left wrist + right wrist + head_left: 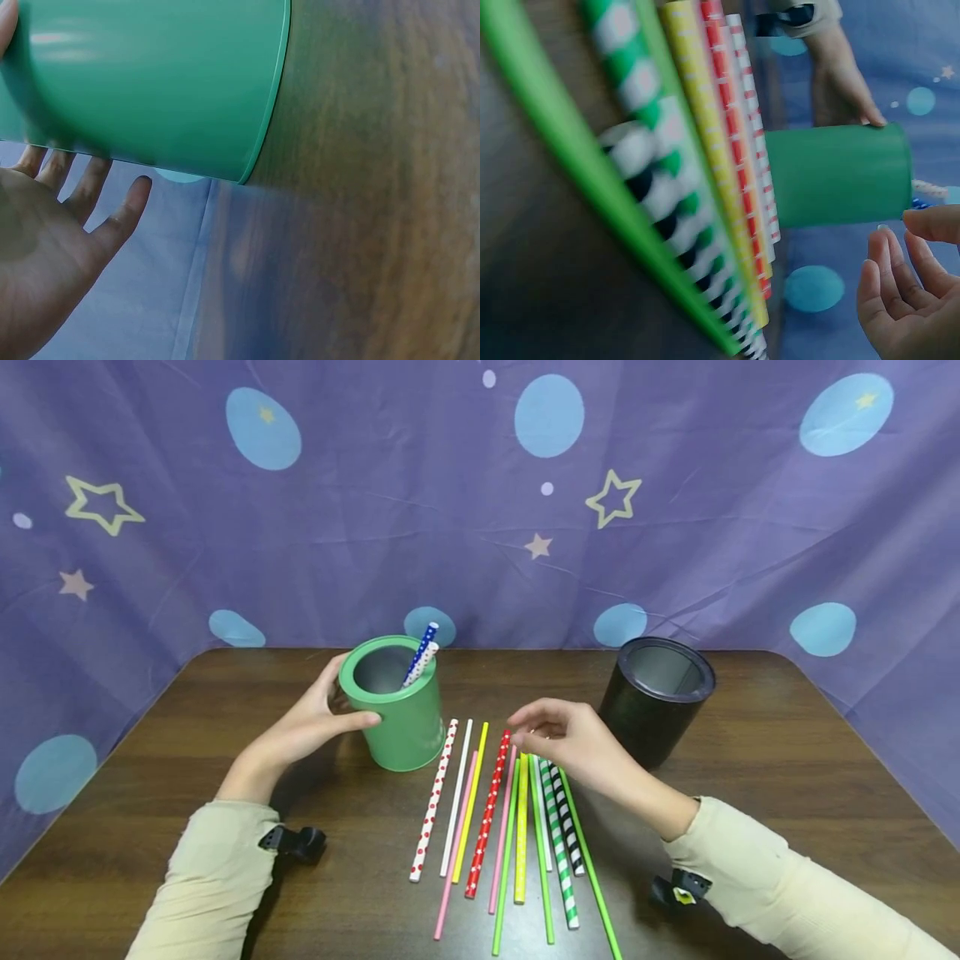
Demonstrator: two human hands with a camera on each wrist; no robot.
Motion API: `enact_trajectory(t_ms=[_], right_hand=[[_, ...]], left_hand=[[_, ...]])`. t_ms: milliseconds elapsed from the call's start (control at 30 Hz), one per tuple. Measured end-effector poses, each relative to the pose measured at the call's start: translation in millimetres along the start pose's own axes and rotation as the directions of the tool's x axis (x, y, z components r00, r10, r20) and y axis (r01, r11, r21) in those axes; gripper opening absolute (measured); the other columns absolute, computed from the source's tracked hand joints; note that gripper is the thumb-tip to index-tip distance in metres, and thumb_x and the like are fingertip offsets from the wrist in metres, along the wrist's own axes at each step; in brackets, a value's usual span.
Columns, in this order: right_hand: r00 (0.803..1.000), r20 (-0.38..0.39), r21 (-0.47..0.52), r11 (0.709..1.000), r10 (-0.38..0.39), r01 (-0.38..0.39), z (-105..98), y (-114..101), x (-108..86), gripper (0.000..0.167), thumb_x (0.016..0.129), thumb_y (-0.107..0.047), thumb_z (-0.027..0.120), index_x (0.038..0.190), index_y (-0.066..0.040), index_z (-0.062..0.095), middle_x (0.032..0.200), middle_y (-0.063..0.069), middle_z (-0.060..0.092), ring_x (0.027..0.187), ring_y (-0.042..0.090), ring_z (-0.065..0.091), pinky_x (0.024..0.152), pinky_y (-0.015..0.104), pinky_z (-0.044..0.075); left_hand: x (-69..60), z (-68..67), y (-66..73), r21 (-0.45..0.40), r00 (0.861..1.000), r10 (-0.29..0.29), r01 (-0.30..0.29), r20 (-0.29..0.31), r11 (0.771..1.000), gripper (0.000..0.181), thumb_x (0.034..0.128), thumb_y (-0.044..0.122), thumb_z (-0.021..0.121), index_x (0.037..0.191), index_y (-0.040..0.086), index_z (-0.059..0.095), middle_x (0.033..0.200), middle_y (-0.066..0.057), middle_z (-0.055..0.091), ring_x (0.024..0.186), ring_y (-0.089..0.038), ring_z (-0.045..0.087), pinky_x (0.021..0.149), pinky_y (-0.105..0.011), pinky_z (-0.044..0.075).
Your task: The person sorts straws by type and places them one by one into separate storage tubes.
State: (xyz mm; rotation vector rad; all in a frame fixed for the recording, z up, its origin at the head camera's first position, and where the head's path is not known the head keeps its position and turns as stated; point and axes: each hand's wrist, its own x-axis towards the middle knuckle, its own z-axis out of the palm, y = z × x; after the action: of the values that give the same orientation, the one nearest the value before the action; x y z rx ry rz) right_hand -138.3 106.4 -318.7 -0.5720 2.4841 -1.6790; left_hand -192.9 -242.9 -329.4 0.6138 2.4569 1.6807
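No legible lettering, labels, numbers or signs anywhere

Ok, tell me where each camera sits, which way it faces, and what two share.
Head: worn on the head, facing forward and down over the table; left hand, right hand and sleeves show.
Left wrist: on that wrist, facing the side of the green can; left hand shows.
Right wrist: on that wrist, looking past the straws toward the can; right hand, left hand and left sleeve show.
Shared: head and right wrist both show can, straws and both hands.
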Motion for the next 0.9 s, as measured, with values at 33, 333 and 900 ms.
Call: enact_trajectory(t_ms=[33, 333, 900], right_hand=[[1.0, 0.0, -0.008, 1.0, 0.012, -0.012, -1, 4, -2.5, 0.021, 0.089, -0.004, 0.071, 0.109, 0.001, 0.07, 0.094, 0.007, 0.071, 0.082, 0.017, 0.067, 0.075, 0.033, 0.056], [0.995, -0.022, -0.029, 0.994, 0.101, -0.102, -12, 32, -20.7, 0.022, 0.087, -0.001, 0.07, 0.108, 0.007, 0.067, 0.087, 0.008, 0.069, 0.079, 0.017, 0.066, 0.071, 0.029, 0.056], [0.991, 0.01, -0.105, 0.986, 0.134, -0.133, -11, 54, -27.4, 0.021, 0.08, 0.005, 0.075, 0.099, 0.005, 0.068, 0.077, 0.004, 0.063, 0.066, 0.016, 0.058, 0.053, 0.026, 0.05]], left_hand=[[-0.3, 0.1, -0.2, 0.0, 1.0, 0.002, -0.002, 0.0, 1.0, 0.082, 0.0873, 0.006, 0.073, 0.153, 0.012, 0.024, 0.144, -0.009, 0.042, 0.127, -0.014, 0.041, 0.104, -0.039, 0.036], [0.4, 0.3, -3.5, -0.005, 1.0, 0.016, -0.016, -0.003, 1.0, 0.082, 0.0864, 0.004, 0.073, 0.152, 0.012, 0.025, 0.143, -0.008, 0.042, 0.128, -0.013, 0.042, 0.106, -0.039, 0.035], [0.8, -0.2, -3.0, 0.004, 1.0, 0.017, -0.017, -0.006, 1.0, 0.082, 0.0867, 0.003, 0.073, 0.152, 0.012, 0.025, 0.142, -0.008, 0.043, 0.127, -0.011, 0.041, 0.106, -0.041, 0.034]])
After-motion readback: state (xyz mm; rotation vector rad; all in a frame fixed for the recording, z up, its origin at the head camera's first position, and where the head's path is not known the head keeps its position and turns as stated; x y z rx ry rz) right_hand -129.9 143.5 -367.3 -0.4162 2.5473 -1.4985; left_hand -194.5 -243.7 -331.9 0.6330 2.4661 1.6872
